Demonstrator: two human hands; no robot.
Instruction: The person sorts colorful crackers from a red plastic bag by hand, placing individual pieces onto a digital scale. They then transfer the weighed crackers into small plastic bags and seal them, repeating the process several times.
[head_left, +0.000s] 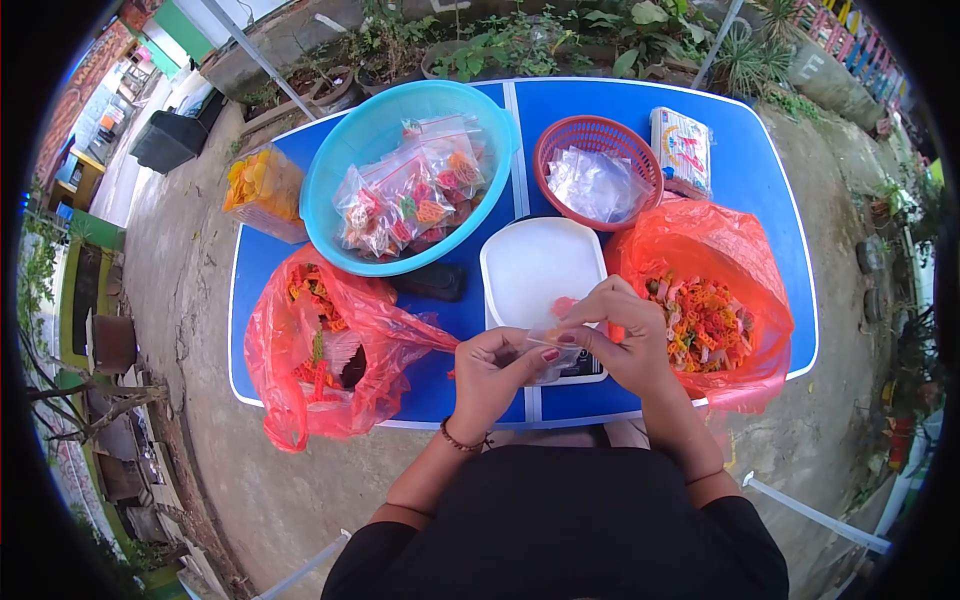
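the left hand [492, 368] and right hand [615, 330] meet over the near edge of the blue tabletop [760, 180], both pinching a small clear bag [548, 345] between their fingertips, just above a white tub [540, 265]. red bags of coloured snacks [705, 325] lie at either side, the teal basin [350, 150] beyond.

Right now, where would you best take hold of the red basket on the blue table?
By the far rim of the red basket, reaching over from above: the round lip stands clear there, while the white tub and orange bag crowd its near side.
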